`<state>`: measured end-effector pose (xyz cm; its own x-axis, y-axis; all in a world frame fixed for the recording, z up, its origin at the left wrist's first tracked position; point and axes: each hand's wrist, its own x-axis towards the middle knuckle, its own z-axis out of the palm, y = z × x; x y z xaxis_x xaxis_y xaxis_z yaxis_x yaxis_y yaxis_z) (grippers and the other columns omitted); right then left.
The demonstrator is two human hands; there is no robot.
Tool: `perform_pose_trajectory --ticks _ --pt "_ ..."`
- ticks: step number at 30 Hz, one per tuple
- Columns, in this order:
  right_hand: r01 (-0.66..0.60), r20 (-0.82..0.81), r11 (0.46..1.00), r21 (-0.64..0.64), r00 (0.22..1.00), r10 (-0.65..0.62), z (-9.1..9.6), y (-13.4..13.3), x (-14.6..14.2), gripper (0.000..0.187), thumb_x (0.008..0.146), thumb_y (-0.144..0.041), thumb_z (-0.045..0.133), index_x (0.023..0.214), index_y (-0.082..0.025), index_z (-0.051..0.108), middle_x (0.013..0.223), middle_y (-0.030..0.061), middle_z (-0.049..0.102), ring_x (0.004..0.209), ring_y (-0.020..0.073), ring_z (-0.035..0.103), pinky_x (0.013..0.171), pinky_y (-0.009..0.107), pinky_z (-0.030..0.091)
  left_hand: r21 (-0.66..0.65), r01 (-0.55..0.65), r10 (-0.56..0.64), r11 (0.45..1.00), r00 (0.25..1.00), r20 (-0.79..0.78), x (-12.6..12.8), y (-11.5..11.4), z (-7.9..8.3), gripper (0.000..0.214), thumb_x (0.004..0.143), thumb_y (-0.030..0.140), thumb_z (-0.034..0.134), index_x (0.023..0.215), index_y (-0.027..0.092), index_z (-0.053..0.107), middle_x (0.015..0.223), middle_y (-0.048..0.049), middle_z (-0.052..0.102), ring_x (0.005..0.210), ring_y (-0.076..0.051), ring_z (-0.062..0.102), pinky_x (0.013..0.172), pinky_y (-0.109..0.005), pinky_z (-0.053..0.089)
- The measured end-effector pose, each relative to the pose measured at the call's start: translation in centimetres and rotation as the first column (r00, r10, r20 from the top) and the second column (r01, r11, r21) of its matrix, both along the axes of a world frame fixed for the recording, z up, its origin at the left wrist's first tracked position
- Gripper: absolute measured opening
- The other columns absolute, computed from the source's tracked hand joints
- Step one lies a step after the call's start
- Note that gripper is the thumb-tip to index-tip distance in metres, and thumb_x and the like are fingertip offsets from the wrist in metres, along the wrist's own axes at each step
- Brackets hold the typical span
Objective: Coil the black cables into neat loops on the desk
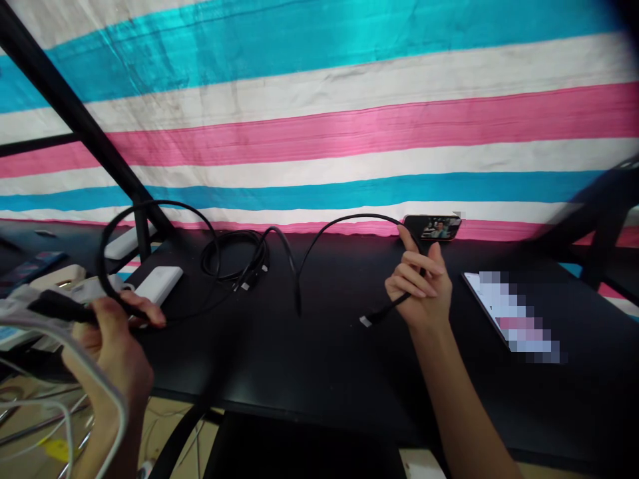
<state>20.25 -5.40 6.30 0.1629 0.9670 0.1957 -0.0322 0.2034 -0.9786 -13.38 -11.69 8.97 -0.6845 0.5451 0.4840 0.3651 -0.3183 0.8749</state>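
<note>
A black cable (pixel 349 216) arcs over the dark table between my two hands. My right hand (pixel 424 286) has its fingers curled around it near one end, with the index finger stretched up along it. Below those fingers, the metal-tipped plug (pixel 367 320) points down to the left. At the far left my left hand (pixel 117 359) is closed on a black cable end with a thick black plug (pixel 62 306), and a large loop rises above it. On the table between the hands lies a coil of black cable (pixel 206 263) with metal-tipped plugs (pixel 245 286).
A phone (pixel 442 227) leans at the back, and another (pixel 504 313) lies right on the black table (pixel 309 372). A white power bank (pixel 158 286) sits left, beside clutter. White cables (pixel 117 406) cross before my left wrist. Striped sheeting (pixel 319 126) hangs behind.
</note>
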Motion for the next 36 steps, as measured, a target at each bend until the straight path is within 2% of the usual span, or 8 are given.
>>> perform_pose_trajectory --ticks 3,7,11,14,19,25,30,36 --pt "-0.066 -0.1 0.997 0.028 0.993 0.069 0.1 0.1 -0.1 0.051 0.096 -0.049 0.016 0.125 -0.035 0.057 0.061 -0.0034 0.039 0.042 0.0117 0.008 0.033 0.021 0.021 -0.139 0.067 -0.091 0.988 0.981 -0.174 0.3 -0.9 -1.0 0.027 0.089 0.036 0.047 0.071 0.017 0.055 0.056 0.0018 0.057 0.044 -0.01 0.046 0.042 -0.022 0.035" --pt "-0.112 -0.275 0.99 0.083 0.952 0.131 -0.3 0.8 -1.0 0.037 0.089 -0.042 0.049 0.121 -0.03 0.061 0.073 -0.0023 0.047 0.044 0.0069 0.031 0.036 0.017 0.036 -0.323 0.167 -0.227 0.932 0.961 -0.158 1.0 -1.8 -1.5 0.017 0.088 0.03 0.048 0.077 0.019 0.054 0.06 0.0024 0.06 0.05 -0.011 0.049 0.046 -0.022 0.037" --pt "-0.172 -0.274 0.984 0.049 0.945 0.179 -1.2 1.1 -2.3 0.05 0.081 -0.037 0.064 0.129 -0.029 0.055 0.089 -0.0002 0.056 0.067 0.0098 0.059 0.049 0.018 0.052 -0.261 0.318 -0.368 0.911 0.914 -0.17 2.0 -2.2 -1.2 0.019 0.089 0.035 0.046 0.077 0.021 0.05 0.061 0.0025 0.059 0.054 -0.013 0.054 0.048 -0.023 0.041" --pt "-0.286 -0.245 0.958 0.016 0.928 0.281 -1.5 0.9 -2.9 0.064 0.082 -0.042 0.063 0.141 -0.028 0.04 0.099 0.0049 0.059 0.083 0.0175 0.064 0.041 0.018 0.052 -0.259 0.406 -0.466 0.877 0.85 -0.245 2.6 -2.5 -1.4 0.014 0.09 0.031 0.047 0.081 0.021 0.05 0.06 0.0036 0.059 0.054 -0.012 0.055 0.05 -0.023 0.043" --pt "-0.532 -0.221 0.845 -0.063 0.833 0.507 -1.4 0.3 -3.1 0.09 0.081 -0.044 0.065 0.15 -0.023 0.013 0.101 0.0102 0.063 0.076 0.0191 0.067 0.026 0.014 0.041 -0.306 0.506 -0.59 0.806 0.724 -0.357 3.7 -3.1 -2.1 0.012 0.092 0.023 0.042 0.086 0.021 0.053 0.071 0.0014 0.06 0.063 -0.013 0.055 0.057 -0.023 0.043" --pt "-0.661 -0.15 0.737 -0.141 0.75 0.644 -1.3 0.1 -2.9 0.076 0.086 -0.039 0.061 0.149 -0.024 0.021 0.086 0.0065 0.068 0.033 0.0008 0.04 0.025 0.012 0.016 -0.296 0.568 -0.636 0.768 0.624 -0.454 5.7 -3.0 -1.8 0.015 0.091 0.012 0.04 0.088 0.022 0.051 0.082 0.0004 0.055 0.076 -0.012 0.054 0.066 -0.02 0.043" --pt "-0.581 -0.142 0.787 -0.206 0.814 0.564 -0.9 0.0 -2.9 0.075 0.085 -0.034 0.062 0.148 -0.019 0.025 0.062 -0.0049 0.055 0.036 0.0017 0.031 0.032 0.015 0.012 -0.276 0.555 -0.611 0.785 0.619 -0.493 5.6 -2.8 -1.6 0.019 0.092 0.009 0.038 0.086 0.022 0.051 0.086 -0.0005 0.05 0.084 -0.013 0.052 0.07 -0.02 0.042" --pt "-0.423 -0.077 0.884 -0.2 0.906 0.416 -1.2 0.2 -2.9 0.058 0.082 -0.031 0.062 0.135 -0.012 0.049 0.048 -0.0099 0.036 0.045 0.0051 0.029 0.041 0.018 0.02 -0.267 0.514 -0.575 0.815 0.665 -0.476 5.0 -2.7 -1.6 0.017 0.093 0.012 0.041 0.091 0.023 0.053 0.089 0.0002 0.05 0.08 -0.011 0.049 0.065 -0.021 0.04"
